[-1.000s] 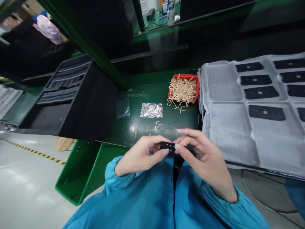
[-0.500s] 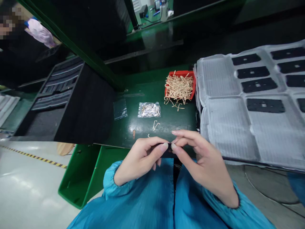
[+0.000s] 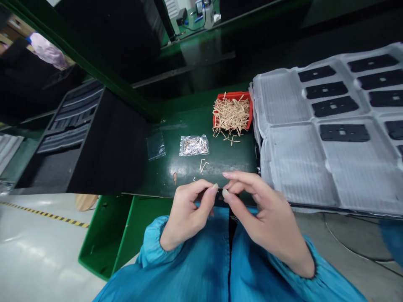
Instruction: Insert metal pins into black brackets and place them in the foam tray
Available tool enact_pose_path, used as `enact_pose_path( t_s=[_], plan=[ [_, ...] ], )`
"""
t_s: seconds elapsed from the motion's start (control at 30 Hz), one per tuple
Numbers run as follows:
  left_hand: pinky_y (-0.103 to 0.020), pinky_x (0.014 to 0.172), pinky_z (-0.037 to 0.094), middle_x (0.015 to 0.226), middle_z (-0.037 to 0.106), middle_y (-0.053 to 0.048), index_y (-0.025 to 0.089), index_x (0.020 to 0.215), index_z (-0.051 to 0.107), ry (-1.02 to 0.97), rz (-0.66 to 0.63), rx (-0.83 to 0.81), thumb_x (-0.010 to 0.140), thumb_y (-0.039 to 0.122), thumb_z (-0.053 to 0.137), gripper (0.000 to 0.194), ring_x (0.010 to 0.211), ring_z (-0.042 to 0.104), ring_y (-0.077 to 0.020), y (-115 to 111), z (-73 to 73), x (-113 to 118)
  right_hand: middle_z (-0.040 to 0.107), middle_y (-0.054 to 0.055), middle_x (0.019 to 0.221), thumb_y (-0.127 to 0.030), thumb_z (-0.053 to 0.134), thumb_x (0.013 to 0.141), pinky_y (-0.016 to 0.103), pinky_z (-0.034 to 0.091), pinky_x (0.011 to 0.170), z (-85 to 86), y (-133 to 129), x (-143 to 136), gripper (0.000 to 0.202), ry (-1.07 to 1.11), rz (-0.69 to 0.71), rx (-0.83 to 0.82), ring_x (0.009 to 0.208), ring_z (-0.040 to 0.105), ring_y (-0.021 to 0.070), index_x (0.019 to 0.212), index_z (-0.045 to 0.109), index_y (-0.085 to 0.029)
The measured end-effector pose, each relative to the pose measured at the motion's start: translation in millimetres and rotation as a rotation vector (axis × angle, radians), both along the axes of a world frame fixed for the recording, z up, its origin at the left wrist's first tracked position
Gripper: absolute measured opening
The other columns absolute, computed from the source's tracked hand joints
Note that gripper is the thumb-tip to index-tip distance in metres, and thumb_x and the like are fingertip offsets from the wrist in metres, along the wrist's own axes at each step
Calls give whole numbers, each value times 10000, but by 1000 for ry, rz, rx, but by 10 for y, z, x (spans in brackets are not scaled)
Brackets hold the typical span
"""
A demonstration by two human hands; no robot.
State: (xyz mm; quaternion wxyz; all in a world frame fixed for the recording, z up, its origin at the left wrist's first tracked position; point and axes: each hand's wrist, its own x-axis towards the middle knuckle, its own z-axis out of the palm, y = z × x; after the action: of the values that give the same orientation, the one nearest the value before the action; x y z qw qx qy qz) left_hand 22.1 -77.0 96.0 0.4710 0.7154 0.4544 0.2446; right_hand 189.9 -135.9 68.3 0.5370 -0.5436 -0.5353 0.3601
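Close together at the table's front edge, my left hand (image 3: pixel 190 212) and my right hand (image 3: pixel 262 214) both pinch a small black piece (image 3: pixel 221 197) between thumb and fingers. Much of the piece is hidden by the fingers. Beyond them on the green table (image 3: pixel 171 126) lie a few loose thin pale pieces (image 3: pixel 203 165). A clear bag (image 3: pixel 194 146) filled with similar small pieces lies further back. Behind it to the right, a red bin (image 3: pixel 251 110) is heaped with pale, bent pieces, some spilling over its front.
White compartmented trays (image 3: pixel 294 159) with flat black plates (image 3: pixel 344 132) cover the right side. An empty-looking clear bag (image 3: pixel 155 147) lies left of the filled one. A black divided box (image 3: pixel 107 147) stands at the left, above a green crate (image 3: pixel 105 235) near the floor.
My left hand has shifted slightly right and its thumb is more upright. Both hands still pinch the black piece. The view has moved a little, so the table items appear further left.
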Motion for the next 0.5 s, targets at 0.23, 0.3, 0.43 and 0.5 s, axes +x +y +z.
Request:
enact_pose_path(
  t_s=[0.23, 0.3, 0.43, 0.5],
  plan=[
    [-133, 448, 477, 556, 636, 31, 153, 758, 691, -44, 46, 56, 1014, 262, 618, 287, 421, 617, -70, -3, -40, 25, 705, -99, 824, -218, 600, 1014, 174, 530, 916, -9, -8, -5, 282, -21, -21, -63, 800, 730, 52, 1290, 589, -279],
    [-130, 438, 472, 525, 634, 31, 151, 756, 695, -43, 51, 28, 1012, 269, 621, 291, 404, 606, -71, -11, -28, 26, 721, -103, 813, -239, 593, 1023, 164, 531, 891, -1, -7, 7, 255, -42, -29, -74, 780, 733, 50, 1275, 594, -279],
    [-129, 416, 461, 498, 636, 22, 150, 732, 685, -61, 114, -58, 1010, 290, 617, 318, 389, 591, -74, -33, 30, 17, 672, -102, 717, -308, 602, 1026, 182, 551, 825, 22, -28, 68, 220, -115, -172, -112, 684, 694, 67, 1243, 623, -277],
    [-142, 407, 463, 501, 643, 14, 151, 737, 689, -83, 165, -106, 1012, 309, 614, 326, 390, 582, -82, -43, 63, 4, 681, -93, 759, -342, 628, 1012, 184, 558, 802, 28, -55, 99, 257, -127, -227, -119, 701, 691, 74, 1264, 618, -290]
  ],
)
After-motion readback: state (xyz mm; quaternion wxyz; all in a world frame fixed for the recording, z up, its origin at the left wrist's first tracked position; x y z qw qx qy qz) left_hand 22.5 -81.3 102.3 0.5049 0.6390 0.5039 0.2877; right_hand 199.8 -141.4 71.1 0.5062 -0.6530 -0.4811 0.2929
